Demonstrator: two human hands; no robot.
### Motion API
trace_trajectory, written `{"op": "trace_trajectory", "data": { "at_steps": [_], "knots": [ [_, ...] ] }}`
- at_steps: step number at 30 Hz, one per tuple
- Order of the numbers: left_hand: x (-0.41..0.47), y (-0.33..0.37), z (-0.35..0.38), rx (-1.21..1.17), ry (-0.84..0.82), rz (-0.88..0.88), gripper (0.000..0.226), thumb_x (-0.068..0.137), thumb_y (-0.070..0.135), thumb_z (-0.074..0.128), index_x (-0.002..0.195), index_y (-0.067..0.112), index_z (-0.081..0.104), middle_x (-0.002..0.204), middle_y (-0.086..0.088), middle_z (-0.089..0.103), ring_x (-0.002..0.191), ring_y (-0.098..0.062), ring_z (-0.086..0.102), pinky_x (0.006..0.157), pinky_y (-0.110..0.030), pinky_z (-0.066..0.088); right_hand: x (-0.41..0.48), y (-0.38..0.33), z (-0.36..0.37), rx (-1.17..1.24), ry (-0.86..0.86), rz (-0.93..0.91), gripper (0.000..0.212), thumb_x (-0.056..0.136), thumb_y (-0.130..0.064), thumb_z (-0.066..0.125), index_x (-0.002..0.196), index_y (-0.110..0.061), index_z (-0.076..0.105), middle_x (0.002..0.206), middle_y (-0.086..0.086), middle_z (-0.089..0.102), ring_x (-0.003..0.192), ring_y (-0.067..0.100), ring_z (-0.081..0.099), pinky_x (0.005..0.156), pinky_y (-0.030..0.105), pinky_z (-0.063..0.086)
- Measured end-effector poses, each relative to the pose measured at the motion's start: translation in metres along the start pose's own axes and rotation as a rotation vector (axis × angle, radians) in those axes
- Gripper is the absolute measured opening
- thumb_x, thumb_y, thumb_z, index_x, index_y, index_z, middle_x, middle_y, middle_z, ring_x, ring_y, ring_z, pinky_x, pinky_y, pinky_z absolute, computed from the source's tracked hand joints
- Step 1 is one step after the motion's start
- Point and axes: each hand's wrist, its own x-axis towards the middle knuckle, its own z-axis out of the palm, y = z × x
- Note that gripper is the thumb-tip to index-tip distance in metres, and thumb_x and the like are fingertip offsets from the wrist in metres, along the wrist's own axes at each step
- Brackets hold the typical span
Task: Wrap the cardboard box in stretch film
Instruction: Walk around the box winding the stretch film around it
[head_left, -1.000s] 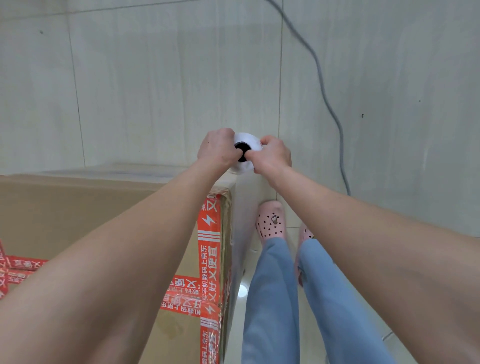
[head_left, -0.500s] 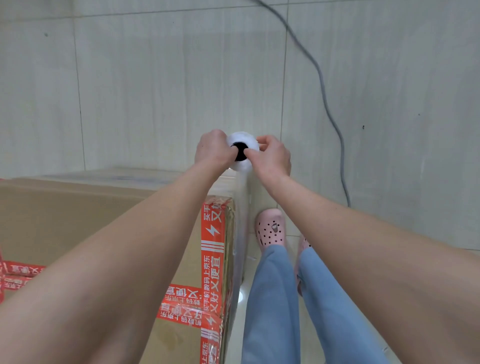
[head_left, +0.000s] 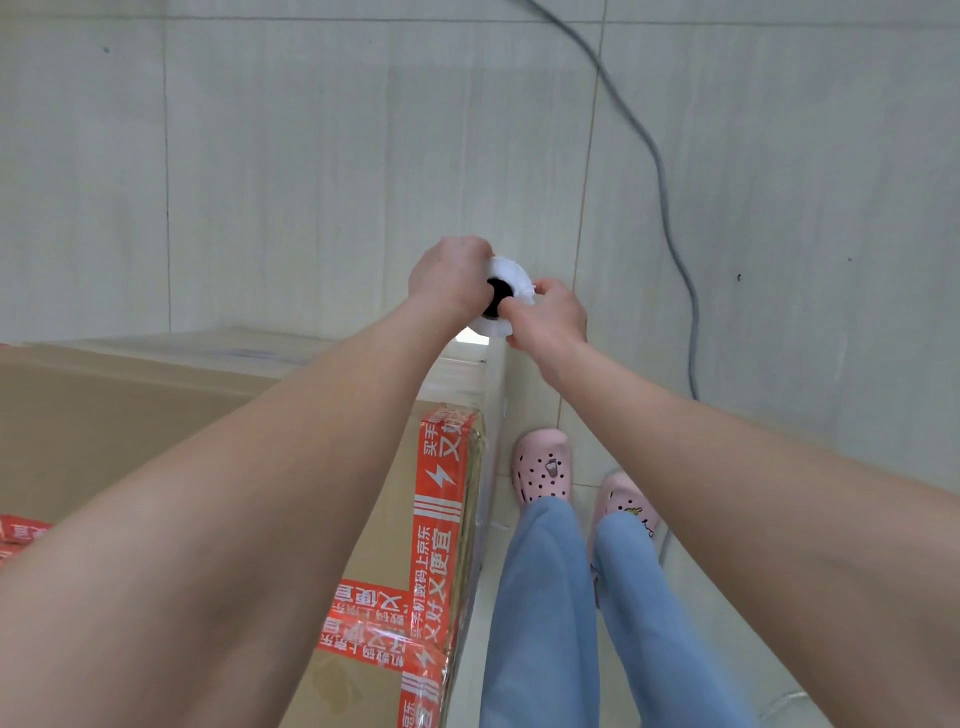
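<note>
Just below your grip, the cardboard box (head_left: 130, 426) is mid-wrap, left hand (head_left: 452, 275) and right hand (head_left: 550, 317) curled round the stretch film roll (head_left: 511, 275), so next probably pull it taut round the corner.

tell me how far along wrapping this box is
Done: clear film lies along the right side of the brown cardboard box. In hand: left hand and right hand grip the white black-cored film roll at its far corner. Left: the top with red printed tape looks mostly bare.
</note>
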Motion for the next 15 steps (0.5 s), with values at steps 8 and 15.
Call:
{"op": "trace_trajectory", "data": {
  "at_steps": [8, 15],
  "knots": [
    [-0.006, -0.037, -0.014, -0.439, 0.046, -0.315, 0.008, 0.082, 0.01, 0.057, 0.086, 0.003, 0.057, 0.092, -0.013, 0.063, 0.073, -0.034, 0.069, 0.069, -0.043, 0.06, 0.003, -0.032, 0.015, -0.11, -0.072, -0.14, 0.049, 0.082, -0.03, 0.065, 0.129, -0.02, 0.054, 0.12, 0.001, 0.061, 0.103, 0.019, 0.06, 0.081, 0.029, 0.048],
    [-0.004, -0.059, -0.023, -0.525, 0.09, -0.41, 0.006, 0.081, 0.007, 0.057, 0.084, 0.003, 0.058, 0.094, -0.015, 0.066, 0.069, -0.034, 0.069, 0.067, -0.039, 0.06, 0.006, -0.055, 0.043, -0.235, -0.125, -0.168, 0.027, 0.085, -0.022, 0.061, 0.111, -0.015, 0.061, 0.103, 0.004, 0.064, 0.095, 0.023, 0.061, 0.08, 0.032, 0.05]
  ]
}}
